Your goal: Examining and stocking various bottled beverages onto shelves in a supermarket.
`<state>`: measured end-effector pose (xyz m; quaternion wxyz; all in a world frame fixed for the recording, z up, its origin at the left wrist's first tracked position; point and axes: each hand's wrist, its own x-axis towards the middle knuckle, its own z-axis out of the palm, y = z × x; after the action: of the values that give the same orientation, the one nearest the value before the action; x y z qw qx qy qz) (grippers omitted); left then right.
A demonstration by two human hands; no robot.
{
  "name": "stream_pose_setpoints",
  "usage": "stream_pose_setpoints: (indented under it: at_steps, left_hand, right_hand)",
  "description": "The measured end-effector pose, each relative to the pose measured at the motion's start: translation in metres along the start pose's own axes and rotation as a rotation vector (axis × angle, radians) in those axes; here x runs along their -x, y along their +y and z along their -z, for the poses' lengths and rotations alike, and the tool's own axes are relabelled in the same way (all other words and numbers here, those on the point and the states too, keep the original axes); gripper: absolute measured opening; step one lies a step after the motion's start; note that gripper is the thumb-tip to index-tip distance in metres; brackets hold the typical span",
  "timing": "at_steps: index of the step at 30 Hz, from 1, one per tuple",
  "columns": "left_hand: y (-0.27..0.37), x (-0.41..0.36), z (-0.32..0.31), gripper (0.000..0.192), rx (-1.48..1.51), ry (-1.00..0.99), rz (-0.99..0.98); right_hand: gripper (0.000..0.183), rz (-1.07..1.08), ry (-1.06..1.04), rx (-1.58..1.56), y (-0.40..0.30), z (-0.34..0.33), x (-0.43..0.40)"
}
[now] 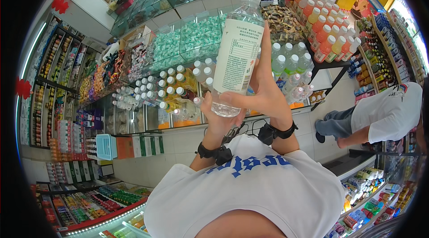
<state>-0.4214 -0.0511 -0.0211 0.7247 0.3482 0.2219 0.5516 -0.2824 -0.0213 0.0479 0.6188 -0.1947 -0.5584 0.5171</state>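
Observation:
A clear plastic bottle [238, 57] with a cream label and a whitish cap is held up in front of me, tilted slightly to the right at its top. My right hand [264, 87] grips its lower right side, the thumb across the front near the base and the long fingers running up behind. Around the bottle's base is my left hand [219, 117], its thumb at the left edge and other fingers partly hidden behind. The label bears printed text and a table. Black straps with small black devices sit on both wrists.
Behind the bottle stands a counter of drink bottles [172, 85] and glass bins of green-wrapped sweets [201, 37]. Colourful drinks [330, 42] stack at the upper right. A person [388, 114] in a white T-shirt stands at right. A light-blue plastic basket [106, 146] sits by boxes at left.

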Motion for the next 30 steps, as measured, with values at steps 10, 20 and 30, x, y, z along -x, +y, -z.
stream_pose_setpoints:
  at_steps: [10,20,30]
  left_hand:
    - [-0.001,-0.001,0.002,0.086,0.015,-0.017,-0.003]
    - [-0.001,-0.003,0.003,0.095,-0.038,-0.011,0.027]
    - [-0.006,-0.003,0.013,0.077,-0.188,-0.052,0.030]
  right_hand:
    - [0.140,0.015,-0.021,0.020,0.002,0.002,0.000]
    - [0.139,0.032,-0.014,0.055,0.004,0.004,-0.001]
    - [0.135,0.025,-0.015,0.114,0.008,0.010,-0.001]
